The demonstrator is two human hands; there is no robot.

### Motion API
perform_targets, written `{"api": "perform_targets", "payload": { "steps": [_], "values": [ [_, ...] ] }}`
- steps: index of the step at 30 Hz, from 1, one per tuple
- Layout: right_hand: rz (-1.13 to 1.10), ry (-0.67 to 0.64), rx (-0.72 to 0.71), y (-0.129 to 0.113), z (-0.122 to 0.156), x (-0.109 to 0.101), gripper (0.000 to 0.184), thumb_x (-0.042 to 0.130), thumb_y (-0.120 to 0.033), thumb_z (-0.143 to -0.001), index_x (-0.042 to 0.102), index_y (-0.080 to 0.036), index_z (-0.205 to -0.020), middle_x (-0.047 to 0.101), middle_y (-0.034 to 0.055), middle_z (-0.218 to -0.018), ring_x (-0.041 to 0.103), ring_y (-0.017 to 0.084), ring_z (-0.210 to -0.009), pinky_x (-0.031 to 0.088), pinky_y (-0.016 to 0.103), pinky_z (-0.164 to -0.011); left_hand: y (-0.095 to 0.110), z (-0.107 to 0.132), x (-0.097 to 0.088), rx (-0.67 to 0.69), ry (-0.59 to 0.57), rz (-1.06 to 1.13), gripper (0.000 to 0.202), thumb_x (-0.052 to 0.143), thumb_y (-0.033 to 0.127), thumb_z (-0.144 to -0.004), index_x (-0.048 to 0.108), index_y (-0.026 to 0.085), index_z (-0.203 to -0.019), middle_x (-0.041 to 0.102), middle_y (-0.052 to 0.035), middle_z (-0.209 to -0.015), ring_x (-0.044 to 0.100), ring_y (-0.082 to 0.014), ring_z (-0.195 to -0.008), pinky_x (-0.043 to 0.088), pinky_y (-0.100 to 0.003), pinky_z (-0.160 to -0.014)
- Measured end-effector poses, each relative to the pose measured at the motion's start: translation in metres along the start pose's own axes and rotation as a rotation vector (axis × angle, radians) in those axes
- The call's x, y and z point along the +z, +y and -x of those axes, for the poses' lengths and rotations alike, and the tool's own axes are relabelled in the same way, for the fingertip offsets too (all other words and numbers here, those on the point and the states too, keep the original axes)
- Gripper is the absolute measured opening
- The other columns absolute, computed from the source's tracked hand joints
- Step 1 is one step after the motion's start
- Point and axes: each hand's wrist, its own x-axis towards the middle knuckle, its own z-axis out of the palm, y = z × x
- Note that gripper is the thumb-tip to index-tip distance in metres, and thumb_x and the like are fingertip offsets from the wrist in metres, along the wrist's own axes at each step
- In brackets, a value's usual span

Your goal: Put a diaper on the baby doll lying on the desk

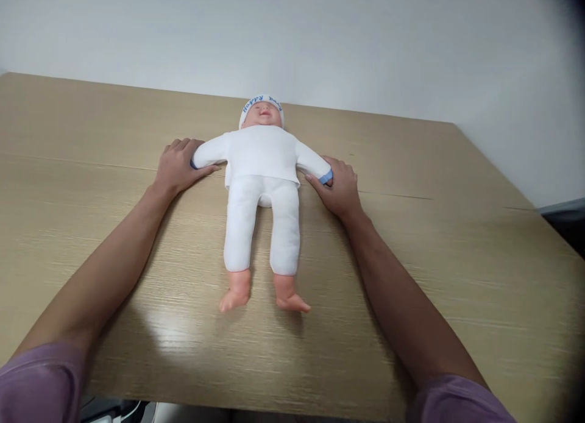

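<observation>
A baby doll (262, 158) lies on its back on the wooden table, its head toward the wall and its bare feet toward me. It wears a white long-sleeved top, white trousers and a white cap (247, 108) with blue lettering. My left hand (176, 166) is closed around the end of the doll's sleeve on the left, thumb below it. On the other side, my right hand (338, 184) grips the opposite sleeve at its blue cuff (326, 177). Both doll arms are spread outward. The doll's hands are mostly hidden by mine.
The light wooden table (137, 127) fills most of the view and meets a pale wall (292, 39) at the back. A dark object (567, 219) stands beyond the table's right edge. Below the front edge, a white cable and dark items partly show.
</observation>
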Motion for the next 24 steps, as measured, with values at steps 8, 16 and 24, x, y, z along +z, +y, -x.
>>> {"api": "perform_targets", "payload": {
  "steps": [8, 16, 24],
  "values": [
    [0.037, 0.085, 0.069, -0.017, 0.003, -0.003, 0.084, 0.06, -0.075, -0.107, 0.055, -0.017, -0.167, 0.067, 0.0242, -0.154, 0.057, 0.042, -0.14, 0.048, 0.06, -0.121, 0.003, 0.005, -0.001, -0.054, 0.052, 0.078, 0.104, 0.063, 0.103, -0.089, 0.07, 0.02, -0.151, 0.074, -0.0183, -0.144, 0.064, -0.0422, -0.137, 0.049, -0.052, -0.121],
    [0.061, 0.264, 0.184, -0.06, 0.042, -0.018, 0.07, 0.043, -0.058, -0.117, 0.048, -0.013, -0.17, 0.054, 0.0265, -0.171, 0.049, 0.04, -0.159, 0.042, 0.061, -0.132, 0.037, 0.042, -0.014, -0.284, 0.182, 0.084, 0.143, 0.087, 0.095, -0.073, 0.035, 0.015, -0.179, 0.028, -0.0316, -0.186, 0.025, -0.055, -0.173, 0.015, -0.075, -0.142],
    [0.035, 0.198, 0.294, -0.11, 0.099, -0.038, 0.076, 0.039, -0.056, -0.119, 0.036, -0.011, -0.18, 0.035, 0.0289, -0.188, 0.029, 0.041, -0.176, 0.03, 0.071, -0.14, 0.086, 0.112, -0.032, -0.447, 0.136, 0.053, 0.123, 0.075, 0.088, -0.091, 0.03, 0.019, -0.183, 0.012, -0.0306, -0.194, 0.01, -0.0528, -0.18, 0.009, -0.092, -0.134]
  ]
}}
